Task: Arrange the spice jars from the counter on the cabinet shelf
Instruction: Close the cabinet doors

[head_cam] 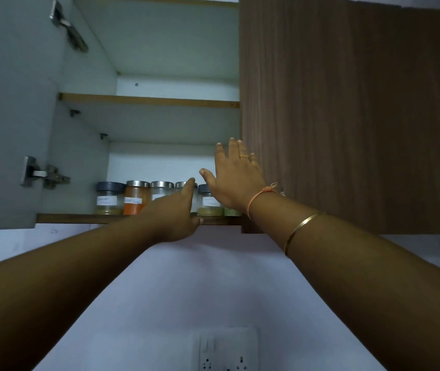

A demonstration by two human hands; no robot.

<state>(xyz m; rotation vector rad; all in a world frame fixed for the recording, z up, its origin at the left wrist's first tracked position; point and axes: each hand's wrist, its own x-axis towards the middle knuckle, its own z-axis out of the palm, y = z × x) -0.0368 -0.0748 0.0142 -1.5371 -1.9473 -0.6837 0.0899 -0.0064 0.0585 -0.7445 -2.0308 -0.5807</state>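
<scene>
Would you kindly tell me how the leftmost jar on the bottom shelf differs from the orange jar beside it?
The leftmost jar has a dark grey lid; the orange jar has a shiny metal one. The leftmost jar holds only a low yellowish layer, while the orange jar is nearly full of orange powder. Both are clear, upright and white-labelled.
</scene>
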